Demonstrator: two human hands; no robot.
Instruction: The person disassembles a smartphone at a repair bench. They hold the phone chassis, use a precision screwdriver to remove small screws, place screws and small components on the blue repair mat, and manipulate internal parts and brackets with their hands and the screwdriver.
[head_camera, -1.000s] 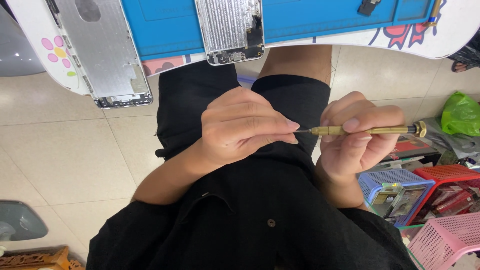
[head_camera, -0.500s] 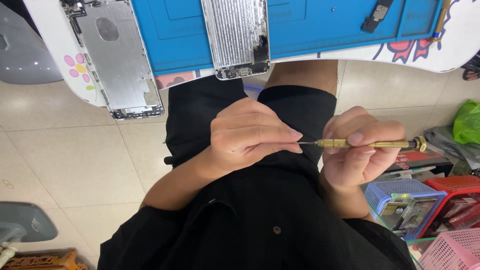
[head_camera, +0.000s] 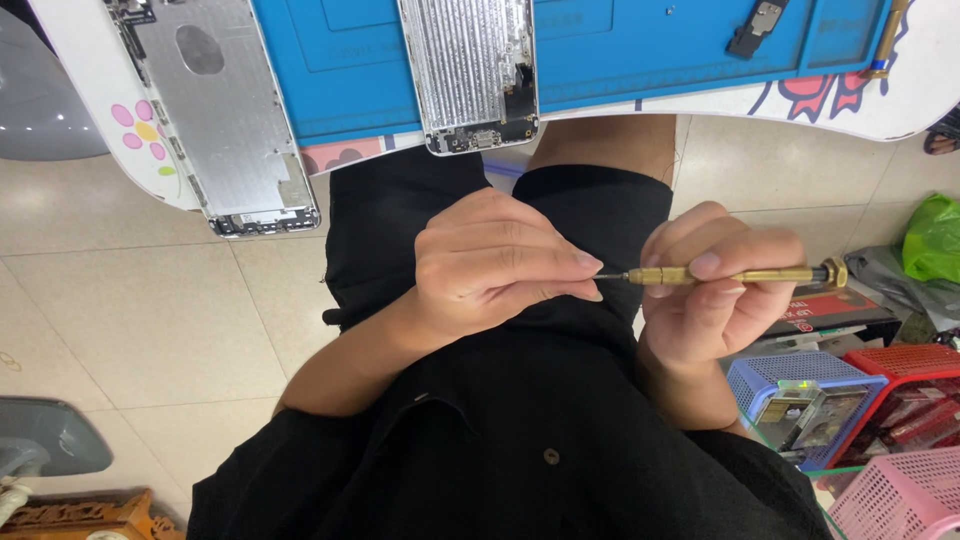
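My right hand (head_camera: 715, 290) grips a slim brass screwdriver (head_camera: 740, 275) held level over my lap, its thin tip pointing left. My left hand (head_camera: 495, 265) has its fingers pinched together at that tip (head_camera: 605, 277); whatever it pinches is too small to see. Both hands hover above my black clothing, below the table edge. On the table above lie a silver phone back housing (head_camera: 215, 120) at the left and a second opened phone frame (head_camera: 475, 70) on a blue work mat (head_camera: 620, 50).
A small black part (head_camera: 755, 25) and a brass tool (head_camera: 885, 40) lie on the mat's right. Blue (head_camera: 775, 385), red (head_camera: 905, 385) and pink (head_camera: 900, 500) baskets stand on the tiled floor at the right, beside a green bag (head_camera: 935, 240). A grey object (head_camera: 45, 440) sits at lower left.
The view has drifted so the table and phone parts sit lower and further right in frame. Both hands stay together at the screwdriver tip, shifted slightly right.
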